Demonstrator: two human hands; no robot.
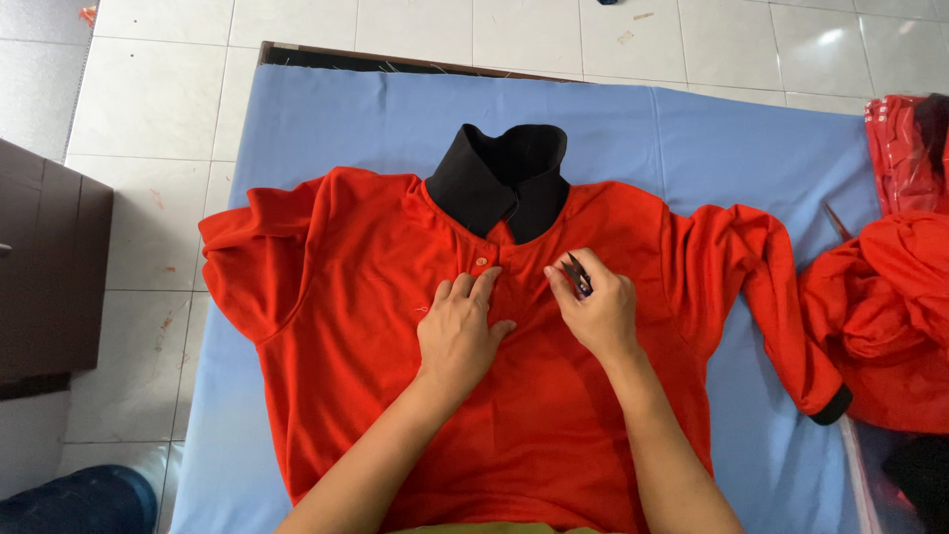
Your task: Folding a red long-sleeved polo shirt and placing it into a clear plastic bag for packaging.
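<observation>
A red polo shirt (356, 326) with a black collar (499, 178) lies face up on a blue cloth-covered table (326, 124). My left hand (458, 331) rests flat on the chest, fingertips just below the orange button (481, 262) of the placket. My right hand (593, 307) sits beside it on the shirt, gripping small thread snips (577, 274) whose dark pointed tip sticks up toward the collar. The shirt's long sleeves are spread to either side, the right one ending in a black cuff (832, 405).
A heap of more red garments (885, 307) lies at the table's right edge, with a red plastic bag (905, 148) behind it. A dark brown cabinet (44, 267) stands left on the white tile floor (148, 99). Something blue (84, 499) sits at bottom left.
</observation>
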